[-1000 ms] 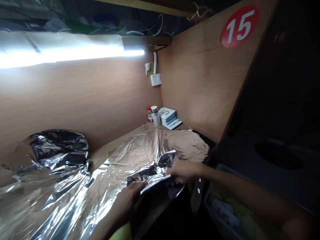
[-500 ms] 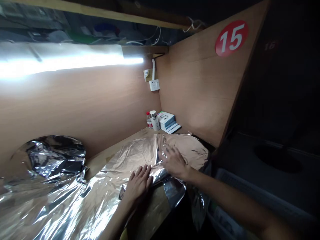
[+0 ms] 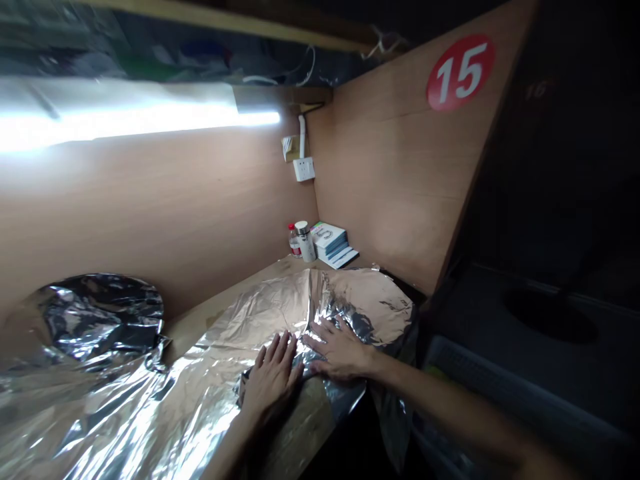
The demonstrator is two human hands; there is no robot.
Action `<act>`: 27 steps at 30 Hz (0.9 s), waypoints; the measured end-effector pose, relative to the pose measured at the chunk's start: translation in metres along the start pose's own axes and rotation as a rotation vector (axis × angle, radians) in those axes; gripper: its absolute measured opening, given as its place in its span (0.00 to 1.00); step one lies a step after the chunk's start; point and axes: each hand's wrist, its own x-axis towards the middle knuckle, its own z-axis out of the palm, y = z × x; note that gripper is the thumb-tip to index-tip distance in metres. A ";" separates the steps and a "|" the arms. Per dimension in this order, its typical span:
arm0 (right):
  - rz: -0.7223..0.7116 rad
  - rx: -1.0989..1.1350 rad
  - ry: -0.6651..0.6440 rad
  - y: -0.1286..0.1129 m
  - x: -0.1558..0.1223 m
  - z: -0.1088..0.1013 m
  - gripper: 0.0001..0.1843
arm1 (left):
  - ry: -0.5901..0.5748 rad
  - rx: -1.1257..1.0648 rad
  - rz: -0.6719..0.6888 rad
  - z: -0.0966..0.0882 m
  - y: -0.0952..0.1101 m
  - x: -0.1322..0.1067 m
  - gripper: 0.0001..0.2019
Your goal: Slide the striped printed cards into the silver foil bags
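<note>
A large crinkled sheet of silver foil (image 3: 210, 347) covers the wooden desk (image 3: 295, 427) from the far left to the right edge, where it hangs over. My left hand (image 3: 270, 383) lies flat on the foil near the desk's front edge, fingers stretched out and together. My right hand (image 3: 337, 350) rests beside it, palm down with fingers spread, pressing the foil. The two hands almost touch. Neither holds anything.
Wooden partition walls close the booth at the back and right; a red disc with the number 15 (image 3: 460, 72) is on the right wall. In the far corner stand a small bottle (image 3: 294, 241), a white jar (image 3: 305, 241) and stacked books (image 3: 333, 243). A wall socket (image 3: 304, 169) sits above them.
One second ago both hands gripped a folded edge of the foil at the desk front. They have let go and now lie flat on the sheet; my right hand slid back toward the left.
</note>
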 end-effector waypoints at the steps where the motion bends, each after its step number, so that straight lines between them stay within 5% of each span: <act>1: -0.027 0.012 -0.042 0.000 -0.005 -0.003 0.43 | 0.001 -0.005 0.051 -0.001 0.002 -0.005 0.35; 5: -0.199 -0.005 -0.139 -0.003 -0.046 -0.008 0.65 | 0.015 -0.016 0.277 0.004 0.022 -0.042 0.48; 8: -0.292 0.055 -0.079 -0.005 -0.080 -0.022 0.59 | 0.051 -0.044 0.276 0.003 0.043 -0.070 0.35; 11: -0.143 0.372 0.306 -0.007 -0.092 -0.048 0.43 | 0.145 -0.315 0.123 -0.021 0.055 -0.081 0.22; 14: 0.140 0.820 0.725 -0.021 -0.081 -0.058 0.34 | 0.320 -0.913 -0.188 -0.061 0.066 -0.081 0.15; 15: 0.150 0.963 0.708 -0.030 -0.074 -0.057 0.33 | 0.357 -1.146 -0.260 -0.073 0.071 -0.081 0.16; 18: -0.003 1.251 0.355 -0.057 -0.052 -0.043 0.28 | 0.354 -1.654 -0.338 -0.094 0.087 -0.086 0.16; 22: -0.058 1.392 0.161 -0.077 -0.037 -0.028 0.19 | 0.291 -1.769 -0.358 -0.094 0.092 -0.101 0.13; 27: -0.142 1.599 0.071 -0.079 -0.030 -0.022 0.14 | 0.400 -1.779 -0.394 -0.086 0.070 -0.113 0.14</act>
